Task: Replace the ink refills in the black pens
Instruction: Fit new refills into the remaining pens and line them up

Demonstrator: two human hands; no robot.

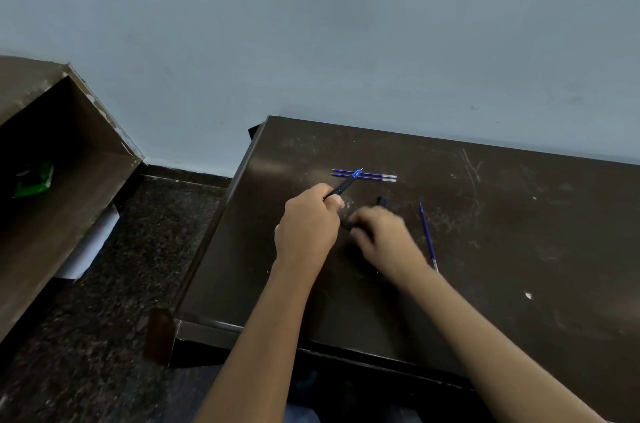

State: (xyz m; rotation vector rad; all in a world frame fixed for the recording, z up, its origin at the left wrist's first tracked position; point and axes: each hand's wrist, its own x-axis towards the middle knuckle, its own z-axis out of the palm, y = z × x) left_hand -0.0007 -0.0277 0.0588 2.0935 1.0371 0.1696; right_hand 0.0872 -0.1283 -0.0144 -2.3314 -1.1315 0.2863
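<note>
My left hand (308, 225) grips a black pen (344, 185) with a blue tip, pointing up and to the right above the dark table (502, 249). Two blue refills (374, 176) lie side by side on the table just behind the pen's tip. My right hand (384, 235) is blurred, its fingers curled over a dark pen part (381, 201) that pokes out behind the knuckles; the hold is unclear. A single blue refill (427, 235) lies lengthwise just right of that hand.
The scratched dark table stands against a pale blue wall (311, 59). A brown open shelf unit (52, 163) with a green packet (33, 180) inside stands at the left. Speckled dark floor (121, 284) lies between them.
</note>
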